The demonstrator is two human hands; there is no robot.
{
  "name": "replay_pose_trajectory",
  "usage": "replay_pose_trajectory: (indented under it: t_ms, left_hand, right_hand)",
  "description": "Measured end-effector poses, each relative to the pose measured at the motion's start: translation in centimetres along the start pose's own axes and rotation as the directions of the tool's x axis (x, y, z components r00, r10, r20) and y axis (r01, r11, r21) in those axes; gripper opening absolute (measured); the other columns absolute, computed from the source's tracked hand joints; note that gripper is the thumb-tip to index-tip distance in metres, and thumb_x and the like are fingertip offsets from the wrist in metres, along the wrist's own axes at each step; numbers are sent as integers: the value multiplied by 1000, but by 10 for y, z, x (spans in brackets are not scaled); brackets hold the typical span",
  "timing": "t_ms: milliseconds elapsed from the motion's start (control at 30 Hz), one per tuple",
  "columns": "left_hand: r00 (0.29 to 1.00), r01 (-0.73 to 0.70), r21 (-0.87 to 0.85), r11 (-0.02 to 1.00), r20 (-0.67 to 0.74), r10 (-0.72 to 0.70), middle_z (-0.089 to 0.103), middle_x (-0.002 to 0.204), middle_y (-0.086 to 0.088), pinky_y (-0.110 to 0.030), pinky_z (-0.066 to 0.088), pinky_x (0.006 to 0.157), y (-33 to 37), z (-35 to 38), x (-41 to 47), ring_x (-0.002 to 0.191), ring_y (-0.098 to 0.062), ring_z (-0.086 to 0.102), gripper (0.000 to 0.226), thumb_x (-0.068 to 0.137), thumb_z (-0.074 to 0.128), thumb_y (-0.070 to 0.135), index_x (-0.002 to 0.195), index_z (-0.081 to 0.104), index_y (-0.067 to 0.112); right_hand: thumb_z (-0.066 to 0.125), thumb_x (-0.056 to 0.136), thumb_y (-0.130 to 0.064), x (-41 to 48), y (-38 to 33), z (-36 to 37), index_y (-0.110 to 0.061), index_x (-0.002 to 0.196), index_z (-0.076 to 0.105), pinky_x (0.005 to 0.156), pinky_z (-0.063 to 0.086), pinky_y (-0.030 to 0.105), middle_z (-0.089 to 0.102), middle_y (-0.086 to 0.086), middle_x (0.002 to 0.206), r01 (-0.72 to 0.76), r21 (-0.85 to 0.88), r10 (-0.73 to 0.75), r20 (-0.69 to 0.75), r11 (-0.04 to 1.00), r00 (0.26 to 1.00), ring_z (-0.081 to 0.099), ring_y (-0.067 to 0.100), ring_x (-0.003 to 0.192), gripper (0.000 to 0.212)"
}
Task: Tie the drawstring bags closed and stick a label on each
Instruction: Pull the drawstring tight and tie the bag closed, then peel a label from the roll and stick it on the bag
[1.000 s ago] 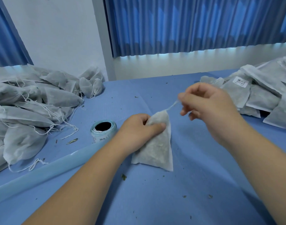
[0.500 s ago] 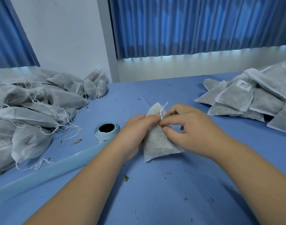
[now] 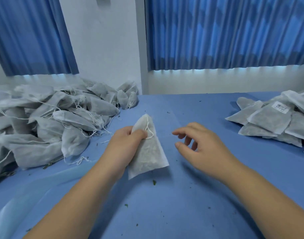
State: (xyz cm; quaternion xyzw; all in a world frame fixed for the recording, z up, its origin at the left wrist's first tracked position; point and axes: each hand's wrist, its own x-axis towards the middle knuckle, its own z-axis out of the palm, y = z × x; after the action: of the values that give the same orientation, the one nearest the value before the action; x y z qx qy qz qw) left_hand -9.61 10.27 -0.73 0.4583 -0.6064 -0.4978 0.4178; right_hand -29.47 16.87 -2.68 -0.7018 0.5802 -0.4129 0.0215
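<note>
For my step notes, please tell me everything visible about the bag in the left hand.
The bag is a filled pouch of thin, off-white, fabric-like material, triangular, its narrow gathered neck pointing away from the person. A white drawstring loops from the neck. The left hand grips its upper part; its wide bottom seems to rest on the blue table. No label shows.

The middle of the blue tabletop [image 3: 191, 107] is free. Heaped grey cloth bags [image 3: 53, 121] block the left, stacked flat grey bags [image 3: 268, 121] the right.

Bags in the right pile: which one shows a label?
The bag lying on top of the others: a white printed label sits at its far end; no other there visibly has one.
</note>
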Motion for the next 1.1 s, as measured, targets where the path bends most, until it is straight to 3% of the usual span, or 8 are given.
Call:
replay_pose_trajectory:
  t_ms: [100,233,333,500,600,700,867,1100]
  left_hand:
    - [992,24,33,999,-126,-20,65,71,-1,-38,44,70,-12,-34,-16,71,-24,61,26,61,64,37,75,66,15]
    - [977,33,104,994,-212,-10,67,77,-3,-36,44,69,-32,-52,-33,75,-25,62,23,67,62,37,78,65,17]
    - [961,14,189,982,-273,39,65,78,-2,-32,40,61,-47,-55,-34,74,-20,59,12,86,62,25,79,63,16]
    - [922,-83,339,937,-330,202,55,67,6,-12,34,50,-54,-51,-35,58,4,49,18,86,58,17,69,53,17]
    - [898,-93,417,904,-357,257,54,66,3,-19,33,51,-57,-56,-37,59,-2,48,17,85,57,18,70,51,13]
    - [863,-44,484,874,-422,277,57,69,-4,-28,32,52,-57,-66,-34,64,-10,49,18,85,57,21,76,51,7]
    - [835,-25,497,868,-466,292,52,64,-4,-32,29,50,-54,-71,-32,60,-16,46,23,86,57,20,71,46,7]
    - [871,-54,461,886,-412,267,39,57,4,-33,26,50,-55,-69,-37,53,-13,35,30,83,58,18,64,35,13]
  right_hand:
    - [60,89,-31,0,-8,16,-34,108,63,71,40,17,56,-18,91,-17,24,15,118,1000,993,55,2,85,19]
    - [57,89,-44,5,-21,36,-37,119,57,77,48,27,58,-18,85,-55,-86,77,277,995,958,54,-2,81,31]
    - [59,87,-38,16,-34,49,-37,123,54,72,49,26,59,-19,79,-72,-85,93,281,994,955,54,-4,75,36]
    - [60,85,-29,37,-42,68,-34,125,51,75,53,35,60,-13,80,-199,6,193,215,980,957,58,7,72,41]
    - [60,86,-28,31,-38,76,-36,129,49,71,50,30,58,-12,74,-238,40,224,218,970,950,56,6,71,45]
    - [57,85,-29,24,-35,77,-41,127,44,66,47,30,53,-12,73,-171,-80,186,259,982,948,55,10,72,45]
    - [54,89,-31,25,-36,76,-33,122,40,62,45,33,51,-10,75,-117,-247,169,204,962,964,55,18,74,36]
    - [53,89,-26,25,-45,78,-44,137,39,69,50,34,56,-11,72,-64,-121,93,250,991,964,55,12,74,53]
